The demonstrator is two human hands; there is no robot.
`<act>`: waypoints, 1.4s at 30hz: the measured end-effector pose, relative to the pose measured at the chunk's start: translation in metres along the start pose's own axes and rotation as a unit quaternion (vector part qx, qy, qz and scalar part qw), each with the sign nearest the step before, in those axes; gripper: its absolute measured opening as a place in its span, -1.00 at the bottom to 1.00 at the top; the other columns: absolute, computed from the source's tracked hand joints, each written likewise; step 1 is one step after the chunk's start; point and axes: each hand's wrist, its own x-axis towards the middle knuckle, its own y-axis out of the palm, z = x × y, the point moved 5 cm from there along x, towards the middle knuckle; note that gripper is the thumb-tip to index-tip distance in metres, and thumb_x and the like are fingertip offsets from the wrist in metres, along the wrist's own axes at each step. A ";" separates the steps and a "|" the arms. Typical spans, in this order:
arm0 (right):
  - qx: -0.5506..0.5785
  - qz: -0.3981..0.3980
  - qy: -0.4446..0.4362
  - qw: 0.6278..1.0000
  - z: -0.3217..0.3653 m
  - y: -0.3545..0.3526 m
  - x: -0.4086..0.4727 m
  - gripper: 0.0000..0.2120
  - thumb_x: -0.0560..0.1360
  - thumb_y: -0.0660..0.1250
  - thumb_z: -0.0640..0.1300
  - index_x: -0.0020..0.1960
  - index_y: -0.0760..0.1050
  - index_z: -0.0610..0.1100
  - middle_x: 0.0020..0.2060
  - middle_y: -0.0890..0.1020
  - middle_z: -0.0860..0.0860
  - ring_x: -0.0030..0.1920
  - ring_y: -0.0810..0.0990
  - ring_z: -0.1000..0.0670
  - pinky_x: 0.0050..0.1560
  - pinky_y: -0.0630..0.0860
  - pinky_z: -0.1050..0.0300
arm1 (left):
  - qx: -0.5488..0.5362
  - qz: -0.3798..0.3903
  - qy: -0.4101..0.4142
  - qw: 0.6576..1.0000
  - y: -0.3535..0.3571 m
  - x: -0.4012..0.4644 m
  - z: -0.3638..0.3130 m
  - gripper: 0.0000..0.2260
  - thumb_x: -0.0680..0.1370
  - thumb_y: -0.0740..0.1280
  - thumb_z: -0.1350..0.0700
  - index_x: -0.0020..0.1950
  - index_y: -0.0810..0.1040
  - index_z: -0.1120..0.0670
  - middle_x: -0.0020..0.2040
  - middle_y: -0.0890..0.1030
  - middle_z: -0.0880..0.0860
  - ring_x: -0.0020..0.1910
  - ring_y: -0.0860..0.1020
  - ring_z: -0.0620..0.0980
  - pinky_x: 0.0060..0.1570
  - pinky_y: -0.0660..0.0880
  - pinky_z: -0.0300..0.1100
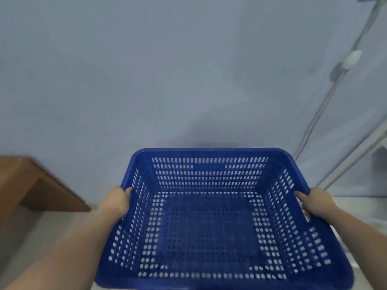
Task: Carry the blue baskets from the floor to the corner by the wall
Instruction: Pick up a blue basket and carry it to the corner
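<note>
Before the wall (167, 80), both hands' fingers seemingly curl round the blue basket (209, 152) rims.

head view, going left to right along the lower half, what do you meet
wooden furniture → left hand → blue basket → right hand → pale rails by the wall

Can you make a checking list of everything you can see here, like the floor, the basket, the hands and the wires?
Surface: pale floor, partly hidden by the basket.
Job's things: one blue basket, holding nothing, held up facing the wall.
Clutter: nothing seen.
Hands: left hand grips the basket's left rim; right hand grips the right rim.
Cables: thin pipes or cables run up the wall on the right.
Surroundings: brown wooden furniture on the left.
</note>
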 end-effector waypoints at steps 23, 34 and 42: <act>0.010 0.039 0.093 0.995 -0.050 0.260 0.196 -0.56 0.61 0.27 0.07 -0.22 0.50 -0.29 -0.51 0.63 -0.15 -0.45 0.60 -0.12 -0.40 0.39 0.09 | -0.002 0.052 -0.090 0.995 0.284 0.166 0.029 -0.63 0.66 0.11 -0.18 0.00 0.38 0.14 -0.16 0.55 0.17 -0.22 0.54 0.22 -0.17 0.52 0.11; 0.009 -0.005 0.096 0.995 -0.047 0.272 0.214 -0.54 0.60 0.24 0.14 -0.17 0.48 -0.26 -0.38 0.57 -0.14 -0.38 0.51 -0.08 -0.42 0.30 0.14 | -0.009 0.025 -0.067 0.997 0.293 0.189 0.023 -0.63 0.67 0.09 -0.17 0.02 0.39 0.14 -0.17 0.56 0.14 -0.27 0.53 0.18 -0.23 0.52 0.10; 0.030 -0.008 0.086 0.996 -0.041 0.274 0.227 -0.56 0.60 0.23 0.14 -0.10 0.50 -0.27 -0.34 0.58 -0.12 -0.37 0.53 -0.08 -0.42 0.31 0.17 | -0.016 0.007 -0.064 0.998 0.301 0.202 0.025 -0.63 0.66 0.08 -0.20 0.02 0.38 0.10 -0.18 0.56 0.09 -0.24 0.57 0.18 -0.16 0.59 0.17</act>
